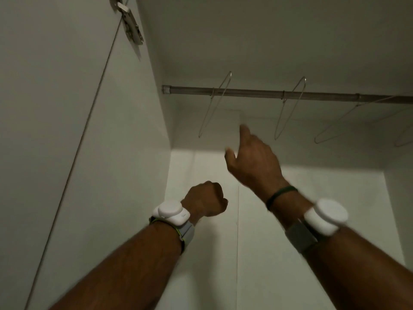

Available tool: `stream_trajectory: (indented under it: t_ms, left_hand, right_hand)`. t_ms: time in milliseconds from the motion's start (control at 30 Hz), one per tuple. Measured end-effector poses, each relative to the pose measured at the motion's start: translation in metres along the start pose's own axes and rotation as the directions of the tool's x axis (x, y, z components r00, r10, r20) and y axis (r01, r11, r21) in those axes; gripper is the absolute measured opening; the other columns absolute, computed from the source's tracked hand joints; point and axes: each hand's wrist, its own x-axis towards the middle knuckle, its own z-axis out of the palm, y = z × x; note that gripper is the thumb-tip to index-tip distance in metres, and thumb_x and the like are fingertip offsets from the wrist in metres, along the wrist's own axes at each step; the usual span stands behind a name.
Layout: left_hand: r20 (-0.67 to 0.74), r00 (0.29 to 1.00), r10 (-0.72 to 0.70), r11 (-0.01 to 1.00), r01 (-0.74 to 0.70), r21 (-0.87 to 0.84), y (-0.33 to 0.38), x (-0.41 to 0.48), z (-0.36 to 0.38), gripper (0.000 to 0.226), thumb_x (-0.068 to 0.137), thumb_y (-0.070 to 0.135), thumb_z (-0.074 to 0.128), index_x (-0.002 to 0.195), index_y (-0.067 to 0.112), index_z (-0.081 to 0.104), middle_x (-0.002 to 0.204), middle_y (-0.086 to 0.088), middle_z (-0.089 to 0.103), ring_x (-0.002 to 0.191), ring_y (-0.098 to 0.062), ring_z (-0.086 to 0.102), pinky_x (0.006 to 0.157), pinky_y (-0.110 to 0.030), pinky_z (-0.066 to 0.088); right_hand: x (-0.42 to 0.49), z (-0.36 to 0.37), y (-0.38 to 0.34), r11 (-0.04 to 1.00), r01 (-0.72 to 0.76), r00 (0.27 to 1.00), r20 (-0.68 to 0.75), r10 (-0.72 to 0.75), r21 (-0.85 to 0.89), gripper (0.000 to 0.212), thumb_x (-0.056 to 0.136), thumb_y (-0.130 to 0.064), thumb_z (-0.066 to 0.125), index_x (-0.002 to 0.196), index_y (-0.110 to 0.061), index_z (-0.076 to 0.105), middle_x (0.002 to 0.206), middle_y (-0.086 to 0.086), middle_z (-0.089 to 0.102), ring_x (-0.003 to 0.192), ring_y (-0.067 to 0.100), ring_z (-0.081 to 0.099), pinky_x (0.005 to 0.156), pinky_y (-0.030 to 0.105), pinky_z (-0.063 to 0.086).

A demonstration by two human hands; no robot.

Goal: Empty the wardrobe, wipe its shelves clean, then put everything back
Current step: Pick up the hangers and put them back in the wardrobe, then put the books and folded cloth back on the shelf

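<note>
I look up into a white wardrobe (290, 220). A metal rail (252, 93) crosses its top, with several bare wire hangers (214, 106) on it. My right hand (252, 162) is raised toward the back wall below the rail. Its forefinger points up, and its thumb and fingers pinch the right edge of a pale white cloth (205, 130) that lies flat against the wall. My left hand (206, 199) is lower and to the left, curled into a fist with nothing visible in it. No clothes are in view.
The wardrobe's left side panel (125, 153) rises close beside my left arm, with a door hinge (130, 23) at the top left. A vertical seam (238, 242) runs down the back wall. Both wrists wear white sensor pucks.
</note>
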Motion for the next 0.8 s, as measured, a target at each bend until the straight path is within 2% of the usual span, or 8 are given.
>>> stream_trajectory:
  t_ms: [100,200,333,433,567,600,700,800]
  left_hand:
    - [0.169,0.986,-0.017,0.999,0.022,-0.029,0.033,-0.040,0.050,0.037,0.096,0.044,0.052,0.095,0.012,0.070,0.098,-0.007,0.067,0.092,-0.027,0.067,0.078,-0.031,0.051]
    - [0.239,0.969,-0.059,0.995,0.076,-0.063,0.040,-0.062,0.078,0.037,0.097,0.044,0.052,0.078,0.014,0.062,0.090,-0.007,0.065,0.092,-0.029,0.067,0.073,-0.030,0.047]
    - [0.380,0.923,-0.058,0.992,0.098,-0.086,0.073,-0.110,0.127,0.039,0.098,0.041,0.052,0.096,0.007,0.071,0.103,-0.010,0.069,0.098,-0.030,0.066,0.082,-0.034,0.053]
    - [0.550,0.835,-0.027,0.982,0.124,-0.141,0.130,-0.175,0.194,0.037,0.098,0.041,0.054,0.094,0.009,0.073,0.100,-0.006,0.070,0.095,-0.027,0.066,0.085,-0.036,0.055]
    - [0.644,0.765,-0.001,0.964,0.172,-0.204,0.191,-0.240,0.261,0.032,0.098,0.037,0.054,0.092,0.011,0.071,0.103,-0.004,0.071,0.098,-0.025,0.066,0.090,-0.040,0.056]
    - [0.641,0.768,0.012,0.962,0.165,-0.216,0.196,-0.249,0.270,0.030,0.098,0.036,0.053,0.096,0.012,0.071,0.109,-0.003,0.071,0.103,-0.023,0.065,0.093,-0.040,0.054]
    - [0.657,0.752,0.057,0.941,0.178,-0.287,0.246,-0.297,0.312,0.028,0.098,0.037,0.054,0.116,0.019,0.066,0.127,0.000,0.060,0.120,-0.021,0.055,0.104,-0.038,0.046]
    - [0.652,0.757,0.036,0.921,0.228,-0.316,0.287,-0.336,0.340,0.035,0.100,0.041,0.052,0.129,0.022,0.057,0.137,0.003,0.050,0.128,-0.021,0.048,0.106,-0.038,0.042]
  right_hand:
    - [-0.078,-0.002,0.045,0.993,-0.101,0.984,0.141,0.109,-0.065,0.067,0.100,-0.041,0.049,0.155,-0.012,0.024,0.135,0.012,0.056,0.115,0.029,0.057,0.089,0.038,0.049]
    - [-0.129,0.009,0.074,0.985,-0.149,0.960,0.226,0.166,-0.090,0.065,0.100,-0.041,0.048,0.154,-0.012,0.026,0.136,0.011,0.054,0.119,0.030,0.053,0.092,0.041,0.048]
    - [-0.233,0.004,0.126,0.968,-0.200,0.881,0.404,0.245,-0.153,0.061,0.100,-0.036,0.049,0.151,-0.011,0.030,0.135,0.010,0.052,0.118,0.031,0.049,0.089,0.041,0.048]
    - [-0.358,-0.025,0.179,0.924,-0.304,0.735,0.560,0.382,-0.231,0.057,0.100,-0.035,0.049,0.149,-0.011,0.033,0.137,0.010,0.049,0.120,0.032,0.047,0.090,0.043,0.049]
    - [-0.483,-0.061,0.231,0.850,-0.379,0.544,0.655,0.524,-0.365,0.056,0.102,-0.039,0.047,0.149,-0.011,0.033,0.142,0.010,0.044,0.123,0.032,0.045,0.093,0.045,0.047]
    - [-0.496,-0.062,0.237,0.850,-0.363,0.529,0.666,0.525,-0.381,0.056,0.102,-0.040,0.046,0.148,-0.011,0.034,0.142,0.010,0.044,0.124,0.032,0.045,0.094,0.045,0.046]
    - [-0.561,-0.093,0.265,0.802,-0.378,0.393,0.705,0.591,-0.462,0.056,0.102,-0.046,0.043,0.146,-0.012,0.037,0.148,0.010,0.039,0.132,0.033,0.039,0.100,0.047,0.041]
    - [-0.617,-0.121,0.277,0.811,-0.339,0.367,0.727,0.580,-0.476,0.070,0.097,-0.061,0.020,0.142,-0.015,0.047,0.148,0.010,0.043,0.139,0.034,0.038,0.108,0.050,0.032]
